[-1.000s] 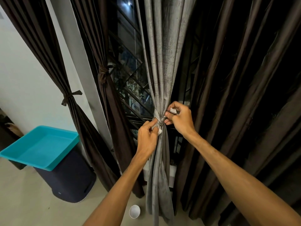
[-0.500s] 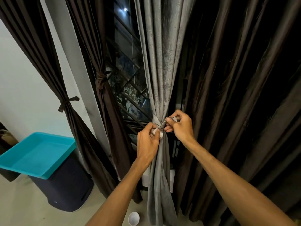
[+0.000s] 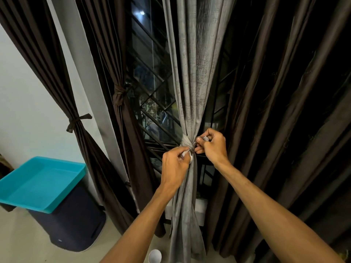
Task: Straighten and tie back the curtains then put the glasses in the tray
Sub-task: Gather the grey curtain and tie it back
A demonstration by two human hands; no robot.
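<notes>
Grey curtain [image 3: 193, 73] cinched by tie [image 3: 187, 144], left hand [image 3: 174, 168], right hand [image 3: 214, 147] — each pinching an end

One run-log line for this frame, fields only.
tie: knotted round grey curtain | left hand: pinches one end | right hand: pinches other end | glass: on floor, outside tray
</notes>
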